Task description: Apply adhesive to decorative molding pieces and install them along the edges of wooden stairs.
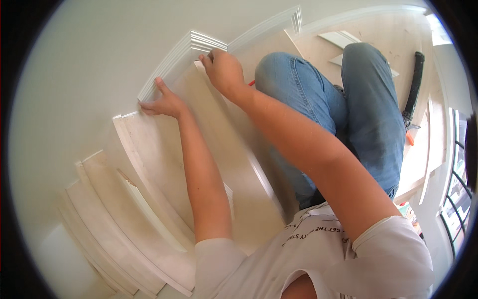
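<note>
A white skirting board [167,65] with a ridged profile runs along the wall beside the wooden stairs. At its lower end is my left hand [167,103], thumb raised against the face and fingers around the end near the step. My right hand [222,71] is closed, its fingers curled beside the board's corner [206,41] and the end of a step [214,97]. Whatever lies between the right fingertips is hidden. Farther along the wall, another white skirting length [264,25] continues from the corner.
My bent knees [298,84] occupy the landing. White trim offcuts [341,38] lie beyond them. A long black curved object [413,84] and a small orange piece [410,138] are at the right. More stairs [119,214] descend lower left; a window [458,184] stands far right.
</note>
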A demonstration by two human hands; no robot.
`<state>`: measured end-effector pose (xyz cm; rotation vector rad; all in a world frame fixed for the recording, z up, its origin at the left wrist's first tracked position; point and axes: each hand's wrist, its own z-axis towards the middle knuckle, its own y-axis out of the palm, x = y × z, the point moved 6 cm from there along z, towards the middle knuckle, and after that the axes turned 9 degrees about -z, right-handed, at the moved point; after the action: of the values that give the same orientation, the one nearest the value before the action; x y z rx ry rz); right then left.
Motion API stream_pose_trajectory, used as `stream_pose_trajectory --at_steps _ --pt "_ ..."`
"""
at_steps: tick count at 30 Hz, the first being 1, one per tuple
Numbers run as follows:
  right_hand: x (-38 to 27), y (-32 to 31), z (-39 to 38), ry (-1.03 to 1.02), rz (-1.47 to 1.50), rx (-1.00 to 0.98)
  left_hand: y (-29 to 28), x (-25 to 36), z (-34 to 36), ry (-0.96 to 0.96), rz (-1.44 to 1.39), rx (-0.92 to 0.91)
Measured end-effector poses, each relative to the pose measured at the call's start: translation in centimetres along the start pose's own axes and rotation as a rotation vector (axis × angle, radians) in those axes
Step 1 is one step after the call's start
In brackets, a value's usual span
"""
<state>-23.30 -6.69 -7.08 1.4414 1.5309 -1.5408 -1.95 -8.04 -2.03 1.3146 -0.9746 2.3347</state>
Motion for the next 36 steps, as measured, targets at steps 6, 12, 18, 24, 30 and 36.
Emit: stream_pose_trajectory --at_steps 6,12,18,24,30,36 --pt "2.0 -0.7 1.1 0.139 0.153 0.204 0.3 0.4 -0.2 0.044 0.069 0.01" --pt "1.5 -0.8 1.3 0.047 0.201 0.263 0.4 0.7 -0.2 0.024 0.072 -0.021" --pt "1.4 -0.6 1.5 0.027 0.184 0.314 0.7 1.0 -0.7 0.023 0.154 0.001" --pt "1.3 -0.6 1.6 0.052 0.138 0.318 0.8 0.9 -0.2 0.032 0.202 -0.018" --pt "1.1 -0.7 1.4 0.058 0.143 0.286 0.9 1.0 0.0 0.032 0.2 -0.014" --pt "0.1 -0.8 0.4 0.003 0.143 0.247 1.1 1.4 -0.2 0.034 0.319 -0.042"
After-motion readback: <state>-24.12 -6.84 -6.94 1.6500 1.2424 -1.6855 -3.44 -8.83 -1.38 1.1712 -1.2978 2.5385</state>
